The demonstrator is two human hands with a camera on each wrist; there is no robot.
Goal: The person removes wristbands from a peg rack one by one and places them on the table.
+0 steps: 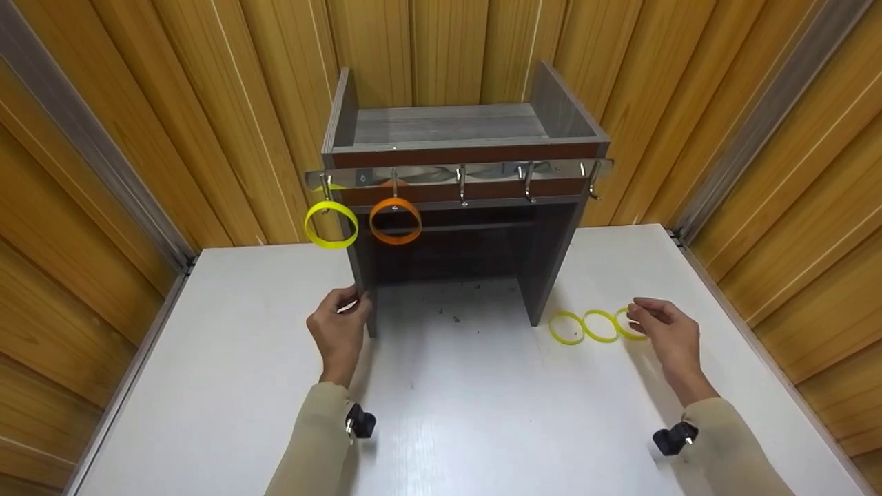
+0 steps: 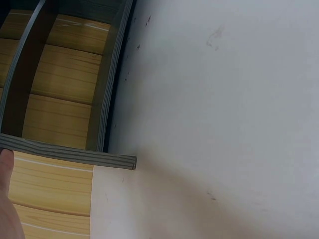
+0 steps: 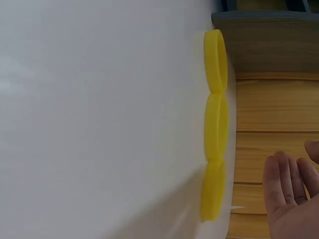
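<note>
My left hand (image 1: 341, 331) grips the lower front edge of the left side panel of a grey wooden shelf (image 1: 451, 125). In the left wrist view a fingertip (image 2: 6, 160) lies against the panel's outer face. Above the far yellow ring of three in a touching row on the white table is my right hand (image 1: 668, 337), fingers loosely bent and holding nothing. In the right wrist view the rings, like thin wristbands (image 3: 211, 127), stand out beside the hand. A yellow wristband (image 1: 331, 244) and an orange wristband (image 1: 395, 240) hang from the two leftmost hooks.
A shiny metal rail (image 1: 427, 173) with several hooks runs across the shelf's front; its right-hand hooks (image 1: 529, 186) carry no bands. Wood-look panels (image 1: 448, 48) enclose the white table (image 1: 455, 413) at the back and sides. Small dark specks lie beneath the shelf.
</note>
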